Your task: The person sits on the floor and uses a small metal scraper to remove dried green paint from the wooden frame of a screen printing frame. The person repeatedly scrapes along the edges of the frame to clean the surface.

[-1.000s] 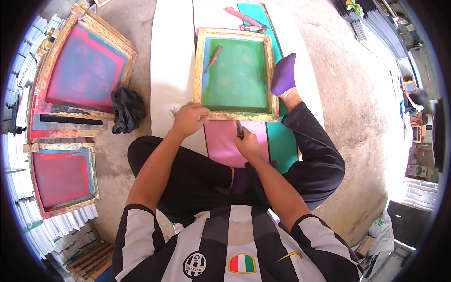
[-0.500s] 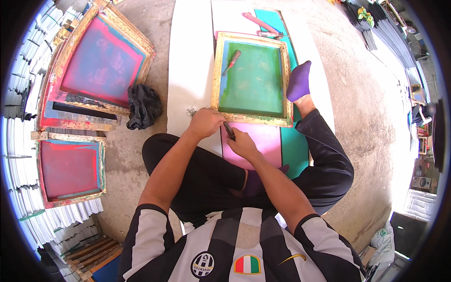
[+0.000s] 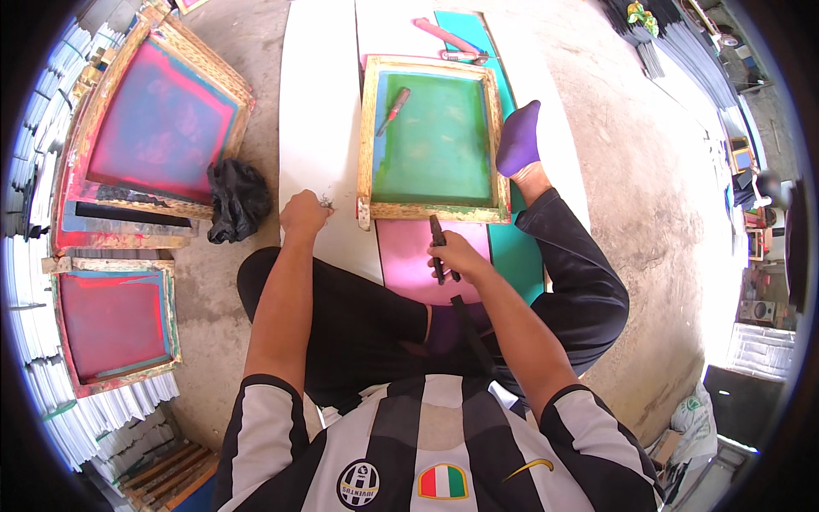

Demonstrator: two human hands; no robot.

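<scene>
Concrete floor (image 3: 648, 196), long white board (image 3: 320, 128) laid across it. Green-mesh wooden screen frame (image 3: 432, 136) flat on board; all else placed from it. Pink sheet (image 3: 409, 256) just below frame's near edge. Left hand (image 3: 305, 213) fisted beside frame's near-left corner, pinching small dark scrap. Right hand (image 3: 456, 256) below near edge, over pink sheet, closed around dark slim tool (image 3: 438, 243).

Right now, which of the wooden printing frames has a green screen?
The frame with the green screen lies on the white board just beyond both hands, with a red-handled tool lying on it. The frames at the left have red or pink-and-blue screens.
</scene>
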